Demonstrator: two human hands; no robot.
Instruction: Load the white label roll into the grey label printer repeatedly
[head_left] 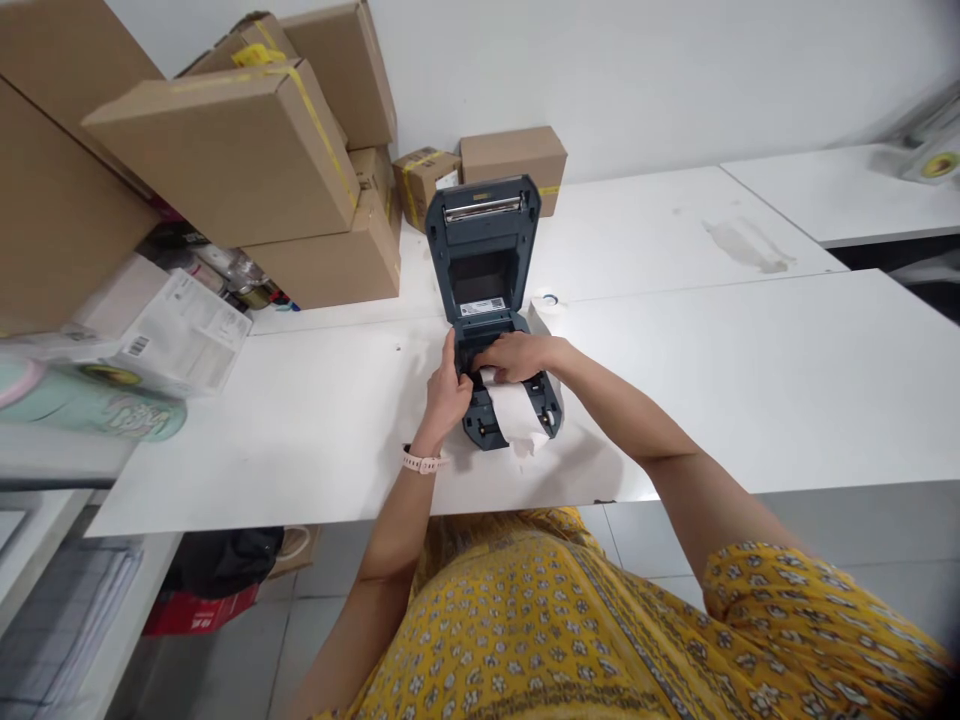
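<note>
A dark grey label printer point(474, 434) stands on the white table with its lid point(487, 250) raised. My left hand point(448, 392) grips the printer's left side, index finger along the outer edge and thumb over the rim. Inside the compartment, my right hand point(517, 357) has its fingers bent downward, with the tips partly hidden. From beneath that hand a strip of white label paper point(517, 412) runs over the printer's front, its end curled near the table. What the right fingers hold is hidden.
Cardboard boxes point(225, 160) are stacked at the back left. Two smaller cartons, including a plain one point(510, 158), stand behind the printer. A mint-green bottle point(90, 400) and a white box point(180, 330) lie left. A white paper piece point(547, 315) sits beside the printer. The table's front edge point(300, 522) is close to my body.
</note>
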